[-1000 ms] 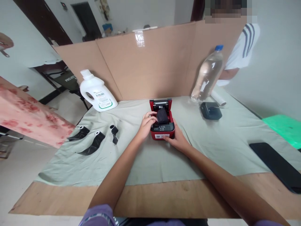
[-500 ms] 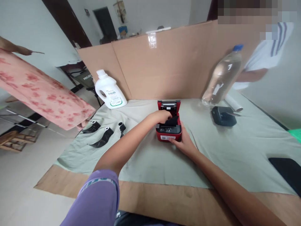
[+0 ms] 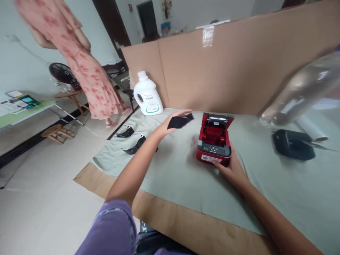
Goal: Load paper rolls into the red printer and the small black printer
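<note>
My left hand (image 3: pixel 172 122) is closed round a black paper roll, its dark strip (image 3: pixel 177 122) showing across the fingers; it is raised over the cloth, left of the printer. The red and black label printer (image 3: pixel 214 150) stands on the cloth with its lid (image 3: pixel 216 121) tipped up and its red inner bay bare. My right hand (image 3: pixel 233 168) grips the printer's right front corner, thumb on the front label. Two black paper rolls with white cores, one a nearer roll (image 3: pixel 138 144) and one a farther roll (image 3: pixel 126 132), lie left of my left forearm, their ends unrolled.
A white detergent bottle (image 3: pixel 148 95) stands before the cardboard screen (image 3: pixel 225 71). At right are a large clear bottle (image 3: pixel 300 94), a blurred black device (image 3: pixel 290 145) and a white tube (image 3: pixel 310 128). A person in a pink floral dress (image 3: pixel 87 71) stands beyond the table's left side.
My left hand has come out of the printer and moved left, carrying the black roll. The right hand stays on the printer. The view has swung left.
</note>
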`<state>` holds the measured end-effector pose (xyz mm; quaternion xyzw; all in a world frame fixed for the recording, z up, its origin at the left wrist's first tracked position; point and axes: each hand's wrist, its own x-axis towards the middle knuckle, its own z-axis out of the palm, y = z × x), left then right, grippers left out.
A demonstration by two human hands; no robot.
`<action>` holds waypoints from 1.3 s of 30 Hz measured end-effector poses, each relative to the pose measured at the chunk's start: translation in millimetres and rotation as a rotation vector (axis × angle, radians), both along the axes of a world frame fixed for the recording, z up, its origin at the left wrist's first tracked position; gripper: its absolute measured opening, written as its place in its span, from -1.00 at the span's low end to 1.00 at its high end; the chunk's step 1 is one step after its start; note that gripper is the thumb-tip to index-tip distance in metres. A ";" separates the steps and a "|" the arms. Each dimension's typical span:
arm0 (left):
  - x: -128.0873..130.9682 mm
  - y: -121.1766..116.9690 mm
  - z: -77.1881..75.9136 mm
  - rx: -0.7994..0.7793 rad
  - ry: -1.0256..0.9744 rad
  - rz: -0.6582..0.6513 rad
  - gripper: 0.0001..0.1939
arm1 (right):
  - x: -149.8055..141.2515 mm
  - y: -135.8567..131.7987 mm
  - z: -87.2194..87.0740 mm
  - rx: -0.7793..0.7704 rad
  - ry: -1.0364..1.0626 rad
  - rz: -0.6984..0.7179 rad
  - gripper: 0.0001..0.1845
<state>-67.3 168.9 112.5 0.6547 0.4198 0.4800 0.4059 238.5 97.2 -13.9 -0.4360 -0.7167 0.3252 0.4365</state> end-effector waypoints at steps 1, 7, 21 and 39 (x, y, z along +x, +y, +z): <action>-23.9 -2.3 0.6 -0.014 0.035 0.056 -0.51 | -0.3 0.1 0.2 -0.007 -0.010 -0.006 0.06; -157.9 -9.2 2.3 -0.133 0.196 0.517 -0.81 | -1.3 4.0 -4.2 0.014 -0.076 -0.063 0.12; -256.4 -12.9 -32.2 -0.201 0.957 0.476 -0.83 | -5.7 5.8 -0.9 0.048 -0.093 -0.069 0.00; -170.3 -73.2 -58.9 -0.200 1.274 0.593 -0.57 | -7.1 5.6 0.0 0.062 -0.122 -0.082 0.06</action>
